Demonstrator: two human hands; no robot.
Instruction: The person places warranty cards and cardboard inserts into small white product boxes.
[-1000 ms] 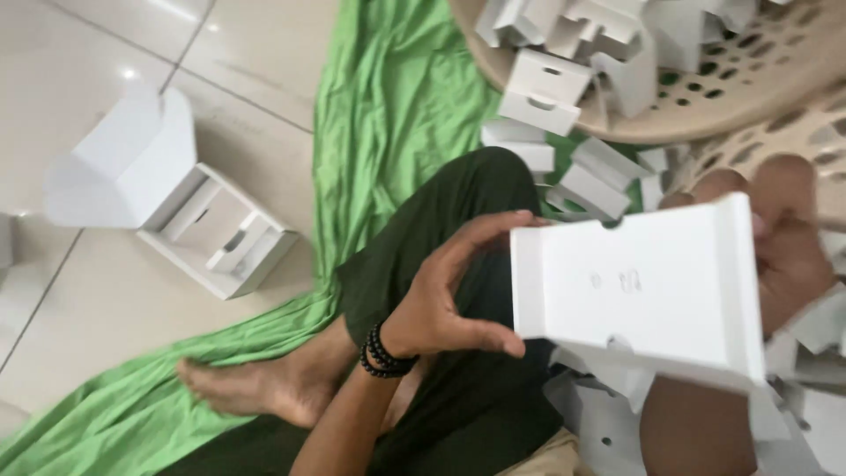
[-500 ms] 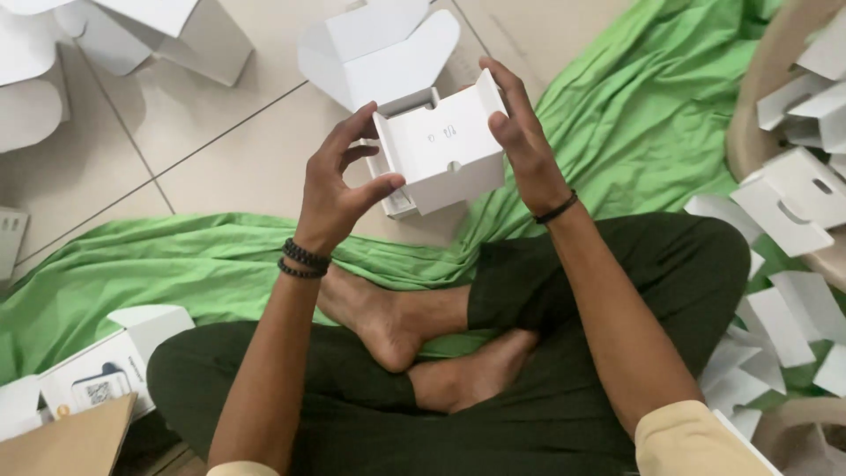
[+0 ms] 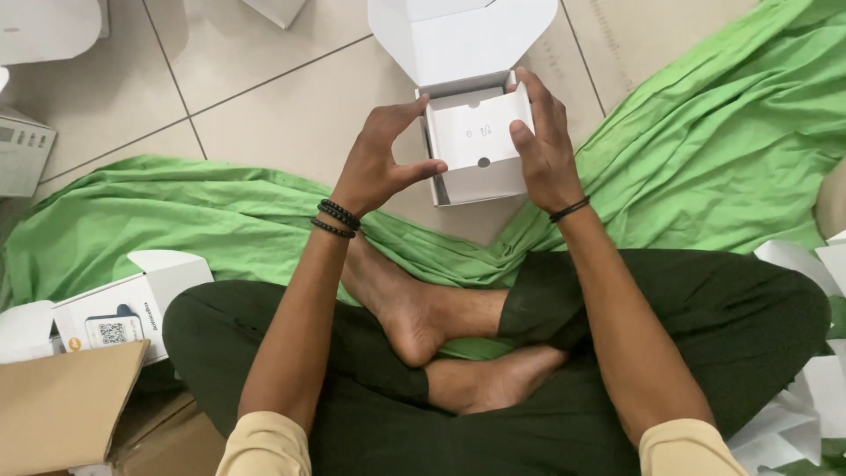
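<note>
A small white cardboard box (image 3: 480, 181) with its lid flap (image 3: 458, 35) standing open sits on the tiled floor in front of my crossed legs. A white card insert (image 3: 476, 132) with a small round hole lies in the box's mouth. My left hand (image 3: 379, 163) grips the box's left side, thumb at the front edge. My right hand (image 3: 542, 145) holds the right side, fingers pressing on the insert. Both wrists wear dark bands.
A green cloth (image 3: 705, 167) spreads over the floor under my legs. At the left stand a printed white box (image 3: 119, 313), a brown carton (image 3: 62, 410) and a grey device (image 3: 22, 154). White card pieces (image 3: 811, 370) lie at the right.
My view has swung from the basket of white pieces at the right to the floor in front. Both hands brought the white piece down into the open box on the floor.
</note>
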